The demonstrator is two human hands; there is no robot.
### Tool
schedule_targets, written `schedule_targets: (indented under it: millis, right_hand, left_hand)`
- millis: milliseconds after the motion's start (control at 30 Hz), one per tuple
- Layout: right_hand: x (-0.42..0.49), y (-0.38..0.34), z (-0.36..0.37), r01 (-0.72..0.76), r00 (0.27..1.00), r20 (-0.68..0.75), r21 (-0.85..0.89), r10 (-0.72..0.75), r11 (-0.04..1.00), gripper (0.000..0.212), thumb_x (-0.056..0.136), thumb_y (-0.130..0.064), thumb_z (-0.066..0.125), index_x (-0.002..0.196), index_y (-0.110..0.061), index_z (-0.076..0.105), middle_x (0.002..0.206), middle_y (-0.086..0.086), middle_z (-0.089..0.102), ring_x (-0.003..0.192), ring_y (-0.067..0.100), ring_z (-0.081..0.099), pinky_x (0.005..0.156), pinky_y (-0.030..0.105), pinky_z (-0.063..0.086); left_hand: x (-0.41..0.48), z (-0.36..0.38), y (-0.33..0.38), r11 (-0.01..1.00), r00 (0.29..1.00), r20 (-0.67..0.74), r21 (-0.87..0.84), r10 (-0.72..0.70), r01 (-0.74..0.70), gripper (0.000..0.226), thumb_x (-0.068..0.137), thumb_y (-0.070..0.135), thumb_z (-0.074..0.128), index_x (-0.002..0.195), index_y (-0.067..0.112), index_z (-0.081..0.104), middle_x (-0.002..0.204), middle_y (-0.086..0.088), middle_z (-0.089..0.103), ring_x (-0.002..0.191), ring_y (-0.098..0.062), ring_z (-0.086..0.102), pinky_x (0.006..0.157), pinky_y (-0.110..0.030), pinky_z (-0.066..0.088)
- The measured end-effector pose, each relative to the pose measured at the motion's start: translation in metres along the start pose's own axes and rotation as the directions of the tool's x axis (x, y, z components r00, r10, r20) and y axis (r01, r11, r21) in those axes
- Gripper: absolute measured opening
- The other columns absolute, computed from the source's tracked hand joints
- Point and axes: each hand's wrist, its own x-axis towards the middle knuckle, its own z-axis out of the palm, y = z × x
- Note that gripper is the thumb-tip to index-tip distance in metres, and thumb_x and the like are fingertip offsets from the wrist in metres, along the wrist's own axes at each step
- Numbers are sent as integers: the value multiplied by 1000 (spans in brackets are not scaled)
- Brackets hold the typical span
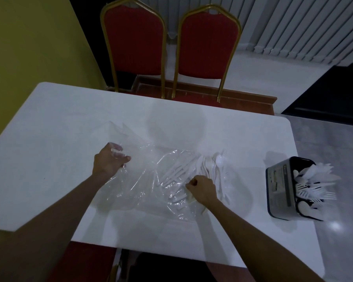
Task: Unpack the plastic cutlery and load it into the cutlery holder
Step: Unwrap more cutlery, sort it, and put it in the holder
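2 hands, a left hand (108, 159) and a right hand (202, 189) — 1 clear plastic bag (143, 180), 1 cutlery holder (279, 186), 1 table (69, 123). 2 red chairs (135, 41). The plastic cutlery (212, 165) — too heaped to count.

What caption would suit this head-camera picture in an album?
Left hand holds a clear bag while the right hand grips white cutlery on the table; a stocked holder stands at right.

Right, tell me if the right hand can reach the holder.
Probably yes. The holder stands to the right of the right hand, with only bare table between them. That hand grips cutlery, while the left hand holds the bag.
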Motion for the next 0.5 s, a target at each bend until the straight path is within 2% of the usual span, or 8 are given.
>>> schedule_targets:
  millis: [67,133,200,233,300,367,433,500]
  right_hand:
    - [3,-8,2,-87,995,-27,173,93,981,29,83,-15,61,57,-14,48,57,2,47,56,15,47,69,29,46]
    - [6,-11,5,-158,978,-99,222,184,962,20,85,-18,61,96,-1,60,88,12,59,85,24,58,85,34,46]
    - [8,-9,10,-230,965,-84,197,250,953,65,88,-24,63,137,6,32,120,18,53,117,32,52,102,39,40]
    - [8,-8,12,-252,961,-58,231,272,940,66,87,-23,64,138,4,31,117,19,56,113,32,55,99,38,44]
    - [7,-8,8,-257,959,-29,319,280,912,17,85,-15,63,98,-8,56,82,11,58,79,22,59,74,32,47]
    - [8,-8,5,-188,973,-60,362,224,913,26,87,-16,58,64,-12,48,63,2,47,59,14,46,60,27,39]
    - [6,-10,3,-143,985,-6,524,171,840,25,90,-18,52,72,-3,61,69,4,58,65,15,53,65,27,45]
    - [5,-13,0,-204,979,172,744,112,636,31,92,-12,43,90,1,71,85,12,70,76,23,63,73,33,54]
  left_hand:
    - [-1,1,1,1000,1000,2,1,-13,13,33,72,12,79,99,12,59,75,-3,69,52,-15,64,58,-20,53]
    - [-2,3,1,1000,1000,18,-1,-24,24,30,74,13,77,99,13,59,78,-3,70,58,-21,66,70,-32,56]
    - [-3,4,-1,1000,999,28,8,-25,24,26,76,15,75,98,15,60,79,-2,71,63,-24,69,79,-39,56]
    - [-3,5,0,1000,999,33,15,-21,20,24,77,15,74,97,16,61,81,-3,71,64,-24,71,81,-40,56]
    - [-5,8,2,1000,999,34,27,-14,13,22,78,16,73,96,17,61,84,-5,72,66,-24,72,81,-39,56]
    - [-7,9,3,999,1000,26,34,-14,13,21,78,16,72,96,17,61,84,-5,72,66,-22,72,81,-38,57]
    - [-8,9,3,999,999,33,39,-12,10,21,79,17,72,96,17,61,84,-3,72,65,-20,72,81,-38,57]
    - [-7,8,2,999,999,39,31,-13,12,21,79,17,72,97,17,61,81,2,71,65,-20,72,82,-39,57]
